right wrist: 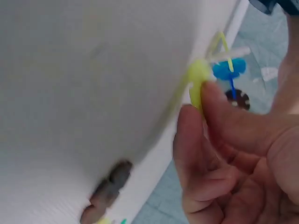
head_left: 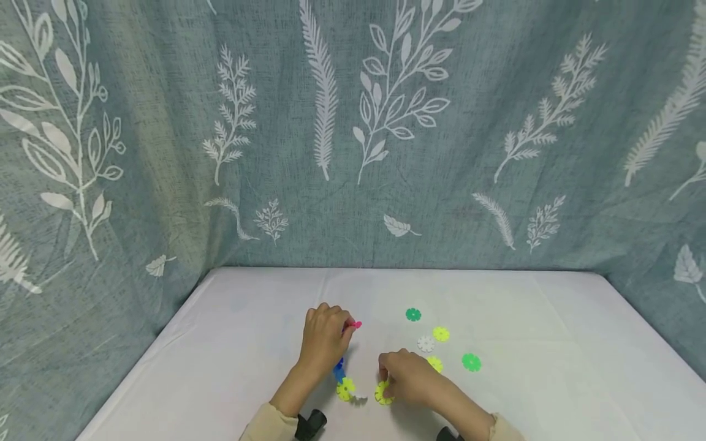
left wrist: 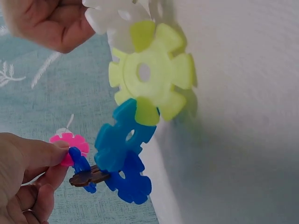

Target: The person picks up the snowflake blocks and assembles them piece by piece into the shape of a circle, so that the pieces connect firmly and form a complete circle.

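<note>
My left hand (head_left: 324, 337) pinches a pink flower-shaped disc (left wrist: 71, 145) between thumb and fingers. That disc ends a chain of notched plastic discs hanging from the hand: a dark blue disc (left wrist: 131, 179), a brown disc (left wrist: 88, 176), a lighter blue disc (left wrist: 122, 137), a yellow disc (left wrist: 161, 70) and a white disc (left wrist: 114, 18). To the right, my right hand (head_left: 413, 378) holds a separate yellow disc (right wrist: 198, 79) by thumb and fingertips. A small gap shows in the head view between this disc and the chain's white end.
Loose discs lie beyond my right hand on the white-covered table (head_left: 551, 343): a green disc (head_left: 413, 314), a yellow disc (head_left: 441, 334), a white disc (head_left: 426, 343) and another green disc (head_left: 471, 362). A patterned curtain (head_left: 353, 202) hangs behind the table.
</note>
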Available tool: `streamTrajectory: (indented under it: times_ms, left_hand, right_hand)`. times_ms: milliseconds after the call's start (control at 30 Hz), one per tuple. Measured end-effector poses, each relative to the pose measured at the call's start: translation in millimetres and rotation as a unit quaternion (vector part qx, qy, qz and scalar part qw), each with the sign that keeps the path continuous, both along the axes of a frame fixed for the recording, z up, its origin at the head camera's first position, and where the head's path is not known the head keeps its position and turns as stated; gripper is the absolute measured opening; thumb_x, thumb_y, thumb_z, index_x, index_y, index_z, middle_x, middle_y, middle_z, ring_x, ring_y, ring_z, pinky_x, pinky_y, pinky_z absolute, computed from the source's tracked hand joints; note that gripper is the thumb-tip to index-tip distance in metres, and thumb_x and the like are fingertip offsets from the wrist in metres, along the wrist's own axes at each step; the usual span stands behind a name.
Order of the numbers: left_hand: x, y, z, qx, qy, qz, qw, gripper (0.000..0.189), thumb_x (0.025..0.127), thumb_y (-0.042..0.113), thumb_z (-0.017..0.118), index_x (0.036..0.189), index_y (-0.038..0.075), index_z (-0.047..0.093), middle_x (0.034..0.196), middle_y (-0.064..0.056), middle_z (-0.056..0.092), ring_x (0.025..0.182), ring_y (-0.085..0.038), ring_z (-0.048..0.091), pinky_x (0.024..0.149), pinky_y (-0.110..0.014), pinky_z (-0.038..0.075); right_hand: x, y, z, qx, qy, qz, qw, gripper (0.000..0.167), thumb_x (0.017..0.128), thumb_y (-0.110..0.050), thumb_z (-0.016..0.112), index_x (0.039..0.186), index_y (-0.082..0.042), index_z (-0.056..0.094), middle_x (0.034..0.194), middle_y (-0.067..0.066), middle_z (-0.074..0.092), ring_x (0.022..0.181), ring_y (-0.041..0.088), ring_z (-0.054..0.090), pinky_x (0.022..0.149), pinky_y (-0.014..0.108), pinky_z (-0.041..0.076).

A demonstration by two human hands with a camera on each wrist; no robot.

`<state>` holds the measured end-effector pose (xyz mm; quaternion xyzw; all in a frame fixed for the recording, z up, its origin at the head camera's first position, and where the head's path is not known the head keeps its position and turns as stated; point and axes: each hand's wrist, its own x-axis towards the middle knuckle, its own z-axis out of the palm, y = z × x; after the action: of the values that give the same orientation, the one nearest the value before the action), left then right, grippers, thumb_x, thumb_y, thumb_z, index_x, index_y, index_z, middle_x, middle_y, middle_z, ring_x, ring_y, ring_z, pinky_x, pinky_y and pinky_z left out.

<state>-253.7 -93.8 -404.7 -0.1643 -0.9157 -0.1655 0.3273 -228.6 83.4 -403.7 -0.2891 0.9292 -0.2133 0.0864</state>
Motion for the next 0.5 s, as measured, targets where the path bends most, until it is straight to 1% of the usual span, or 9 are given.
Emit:
streamTrajectory:
  times_ms: [67,133,200,267,333,400,500]
  left_hand:
    - [-0.3,1.4,0.6,0.002,0.002,-0.003,1.0,0.012,0.069,0.012,0.078,0.065,0.013,0.067,0.064,0.002,0.063,0.063,-0.013,0.047,0.063,-0.027,0.031]
    - [-0.6,3.1,1.8,0.005,0.006,-0.006,1.0,0.012,0.069,0.012,0.078,0.065,0.013,0.067,0.064,0.002,0.063,0.063,-0.013,0.047,0.063,-0.027,0.03]
    - [-0.8,5.7,2.7,0.006,0.006,-0.008,0.9999,0.012,0.069,0.013,0.079,0.066,0.013,0.067,0.064,0.002,0.063,0.063,-0.013,0.047,0.063,-0.027,0.03]
    - [-0.2,8.9,3.3,0.006,0.005,-0.012,0.9999,0.012,0.069,0.014,0.079,0.067,0.013,0.068,0.064,0.003,0.062,0.063,-0.012,0.046,0.063,-0.027,0.03]
    - [0.6,12.2,3.6,0.003,0.003,-0.017,0.9999,0.011,0.069,0.016,0.079,0.067,0.013,0.068,0.064,0.003,0.062,0.063,-0.012,0.046,0.063,-0.026,0.03]
    - [0.9,15.0,3.5,0.001,0.002,-0.018,0.9998,0.011,0.07,0.017,0.079,0.068,0.013,0.068,0.065,0.003,0.062,0.063,-0.012,0.046,0.063,-0.026,0.03]
    - [0.7,17.5,3.7,0.0,0.007,-0.017,0.9998,0.011,0.069,0.017,0.079,0.068,0.013,0.069,0.064,0.003,0.062,0.063,-0.011,0.045,0.064,-0.026,0.03]
  right_hand:
    - [-5.6,3,3.8,-0.048,-0.003,-0.018,0.9987,0.014,0.074,-0.008,0.073,0.078,-0.008,0.06,0.063,-0.005,0.056,0.055,0.005,0.047,0.05,0.021,0.038]
    - [-14.1,5,8.0,-0.109,0.003,-0.041,0.9933,0.009,0.078,-0.003,0.068,0.08,-0.003,0.06,0.062,0.0,0.058,0.053,0.008,0.051,0.048,0.021,0.04]
    - [-24.2,6,12.0,-0.166,0.014,-0.065,0.9838,0.005,0.081,-0.001,0.064,0.083,0.0,0.06,0.062,0.004,0.06,0.052,0.013,0.055,0.047,0.022,0.041]
    - [-33.1,6,14.8,-0.213,0.02,-0.089,0.9729,0.005,0.083,-0.002,0.062,0.086,0.002,0.061,0.063,0.007,0.062,0.054,0.019,0.06,0.047,0.022,0.042]
    - [-39.3,4,15.9,-0.241,0.021,-0.108,0.9643,0.007,0.084,-0.003,0.061,0.087,0.003,0.062,0.063,0.008,0.063,0.057,0.023,0.062,0.047,0.023,0.042]
    - [-43.1,4,15.7,-0.258,0.019,-0.127,0.9576,0.007,0.084,-0.004,0.061,0.087,0.002,0.063,0.061,0.008,0.062,0.057,0.025,0.062,0.046,0.023,0.041]
    - [-45.6,4,14.7,-0.265,0.02,-0.143,0.9533,0.007,0.084,-0.004,0.061,0.087,0.002,0.064,0.06,0.007,0.06,0.057,0.025,0.061,0.047,0.024,0.04]
